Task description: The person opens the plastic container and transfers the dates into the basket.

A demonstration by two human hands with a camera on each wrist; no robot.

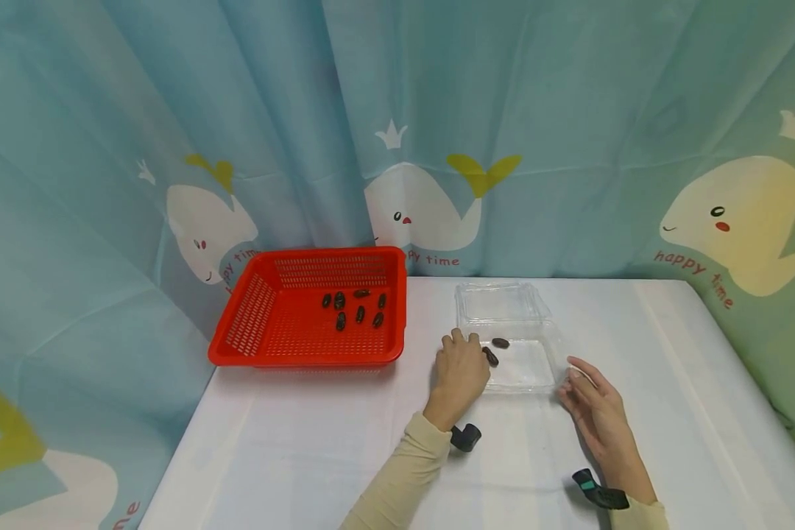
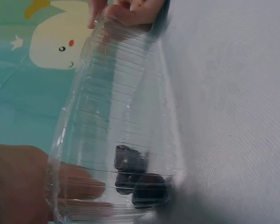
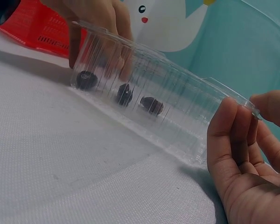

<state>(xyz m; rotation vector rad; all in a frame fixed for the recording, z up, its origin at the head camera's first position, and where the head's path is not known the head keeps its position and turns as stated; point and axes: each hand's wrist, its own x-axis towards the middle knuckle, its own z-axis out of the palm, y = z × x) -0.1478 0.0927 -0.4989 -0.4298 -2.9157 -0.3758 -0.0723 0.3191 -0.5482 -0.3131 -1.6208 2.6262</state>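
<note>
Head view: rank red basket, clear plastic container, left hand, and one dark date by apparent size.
1. Red basket, clearly largest.
2. Clear plastic container, lid open behind it.
3. Left hand, gripping the container's left edge; somewhat nearer the camera, so slightly flattered.
4. Dark date inside the container, smallest by far.

red basket [image 1: 258, 316] of dark dates [image 1: 354, 309] on white table [image 1: 636, 412], whale-print curtain [image 1: 437, 147] behind

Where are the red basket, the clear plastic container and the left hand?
red basket [image 1: 263, 352]: head view, on its front left rim.
clear plastic container [image 1: 536, 372]: head view, on its bare floor near the right wall.
left hand [image 1: 459, 372]: head view, on the back of the hand.
</note>
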